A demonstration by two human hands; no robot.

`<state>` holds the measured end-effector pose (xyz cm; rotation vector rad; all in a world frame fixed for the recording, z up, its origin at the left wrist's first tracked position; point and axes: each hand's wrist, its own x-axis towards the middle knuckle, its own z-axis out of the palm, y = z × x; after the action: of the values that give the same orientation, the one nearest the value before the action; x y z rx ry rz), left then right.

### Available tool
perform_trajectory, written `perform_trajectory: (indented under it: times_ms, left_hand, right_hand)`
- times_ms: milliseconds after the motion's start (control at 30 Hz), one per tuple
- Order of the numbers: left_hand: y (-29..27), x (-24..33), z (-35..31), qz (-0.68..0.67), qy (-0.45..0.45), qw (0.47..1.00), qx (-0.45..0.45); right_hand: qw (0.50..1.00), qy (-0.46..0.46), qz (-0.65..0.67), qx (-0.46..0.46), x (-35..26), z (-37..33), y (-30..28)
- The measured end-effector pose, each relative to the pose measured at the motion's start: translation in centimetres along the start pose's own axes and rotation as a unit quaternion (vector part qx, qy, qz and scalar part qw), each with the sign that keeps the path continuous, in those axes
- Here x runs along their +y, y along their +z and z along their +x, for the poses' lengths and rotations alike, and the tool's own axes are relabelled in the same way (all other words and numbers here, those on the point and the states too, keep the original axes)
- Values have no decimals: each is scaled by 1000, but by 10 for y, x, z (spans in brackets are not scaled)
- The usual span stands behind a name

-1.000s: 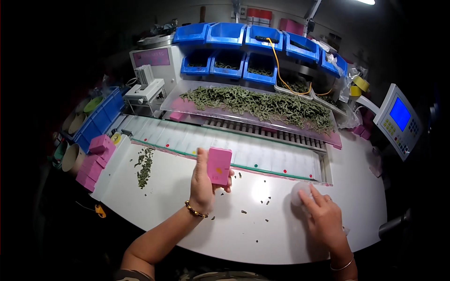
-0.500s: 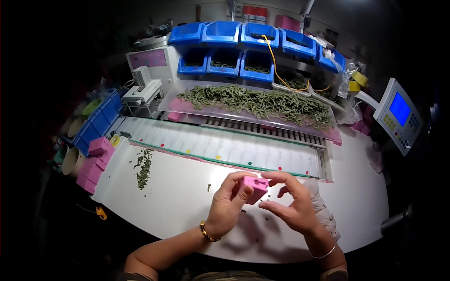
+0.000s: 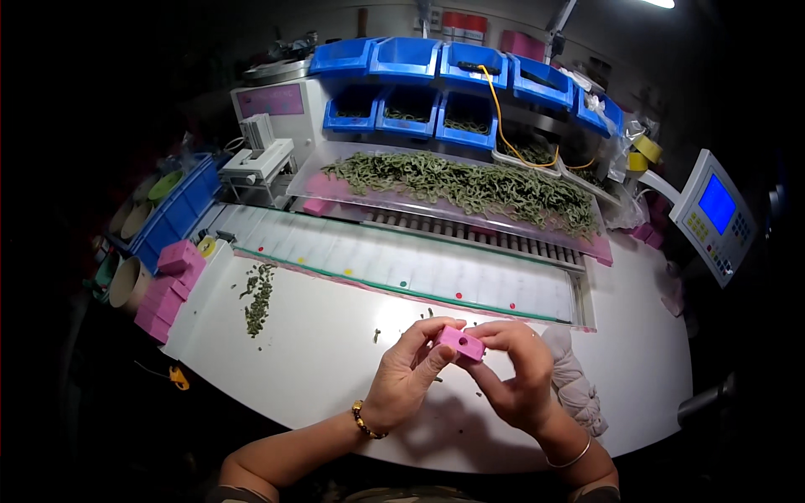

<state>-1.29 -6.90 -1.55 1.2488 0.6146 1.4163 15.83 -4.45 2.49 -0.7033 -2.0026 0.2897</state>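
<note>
Above the front of the white table, my left hand (image 3: 411, 365) grips a small pink box (image 3: 461, 341) by its left side, thumb in front. A dark round hole shows in the face turned up toward me. My right hand (image 3: 516, 369) closes on the box's right side, fingers along the far edge and thumb beneath. What lies inside the box is hidden. Small dried green bits (image 3: 377, 335) are scattered on the table around my hands. To the right of my right hand lies a crumpled grey cloth (image 3: 574, 377).
Beyond my hands runs a white belt (image 3: 377, 260) with coloured dots. Behind it, a clear tray (image 3: 302, 180) bears curled dried green stems (image 3: 470, 184). Blue bins (image 3: 407, 59) line the back. Pink boxes (image 3: 172, 293) and green crumbs (image 3: 258, 302) lie left; a control panel (image 3: 717, 210) stands right.
My right hand has closed in on the pink box, which has been turned so its holed face shows. The belt's dots have shifted left. More green bits show on the table beyond my hands.
</note>
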Motion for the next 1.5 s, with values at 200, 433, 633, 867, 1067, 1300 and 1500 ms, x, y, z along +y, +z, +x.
perform_trajectory:
  times_ms: [200, 433, 633, 867, 1067, 1300, 1500]
  left_hand:
    - [-7, 3, 4, 208, 66, 967, 134]
    - [-16, -4, 18, 384, 106, 917, 30]
    - [-126, -24, 72, 517, 52, 838, 170]
    - [-223, -10, 100, 707, 21, 676, 207]
    - [-230, 5, 123, 725, -74, 635, 255]
    - [-246, -2, 161, 765, -180, 585, 198]
    - [-249, -10, 200, 788, -279, 518, 182]
  right_hand:
    - [939, 253, 232, 13, 18, 3, 1]
    - [900, 318, 298, -17, 15, -7, 10]
    - [957, 161, -13, -241, 0, -49, -27]
    - [870, 205, -181, -411, -10, -89, -49]
    - [851, 197, -230, -429, 9, -81, -36]
    - [883, 125, -201, -405, 25, -62, -11]
    - [888, 97, -199, -403, 31, -55, -3]
